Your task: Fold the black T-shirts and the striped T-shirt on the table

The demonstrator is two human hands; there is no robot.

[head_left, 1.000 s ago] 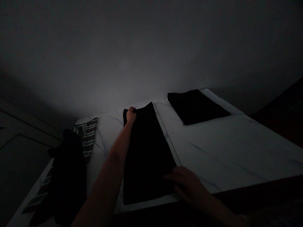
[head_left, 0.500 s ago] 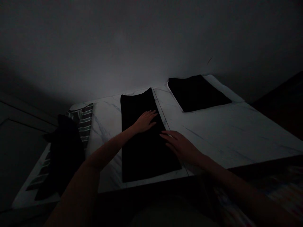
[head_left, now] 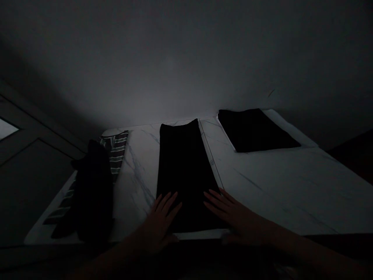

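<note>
A long black folded cloth [head_left: 186, 167] lies flat on a white marbled table [head_left: 140, 167], its near end close to the front edge. On the lower left side of the cloth rests my left hand [head_left: 160, 221], fingers spread and holding nothing. My right hand [head_left: 233, 217] lies over the lower right side, its fingers apart, also holding nothing. Both thumbs are near the table's front edge. The picture is very dark, so folds in the cloth cannot be made out.
At the left, a dark bundled garment [head_left: 93, 194] lies over a striped cloth [head_left: 119, 149]. Another folded black cloth [head_left: 256, 130] lies at the back right upon a white one [head_left: 291, 130]. A grey wall [head_left: 175, 70] rises behind the table.
Both hands have moved toward the near end of the black cloth, my left hand from its middle to its left side. The view has shifted, so the table's items appear lower and farther right.
</note>
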